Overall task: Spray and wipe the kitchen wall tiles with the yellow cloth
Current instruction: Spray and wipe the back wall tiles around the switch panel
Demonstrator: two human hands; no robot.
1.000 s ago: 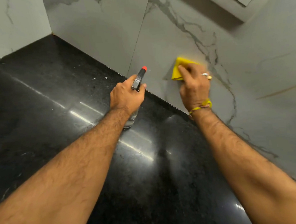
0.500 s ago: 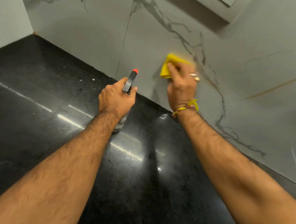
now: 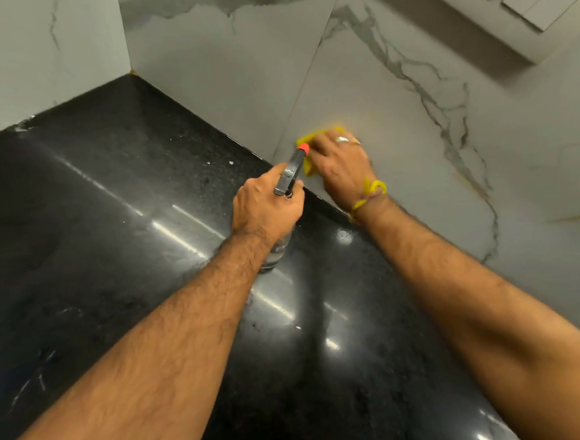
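Note:
My right hand (image 3: 341, 168) presses the yellow cloth (image 3: 306, 143) flat against the grey marble wall tile (image 3: 394, 116), low down just above the counter; most of the cloth is hidden under my fingers. My left hand (image 3: 263, 208) grips a clear spray bottle (image 3: 290, 175) with a grey head and an orange nozzle tip. The nozzle points at the wall right beside the cloth. The bottle's clear body (image 3: 273, 255) shows below my wrist, just over the counter.
A glossy black granite countertop (image 3: 128, 231) runs along the tiled wall and ends in a corner at the far left (image 3: 132, 72). The underside of a wall cabinet (image 3: 507, 15) hangs at the top right. A tile joint (image 3: 309, 77) runs up the wall.
My right hand has slid the cloth down and left along the tile, close to the spray nozzle. The left hand keeps the bottle in about the same spot. My view has shifted.

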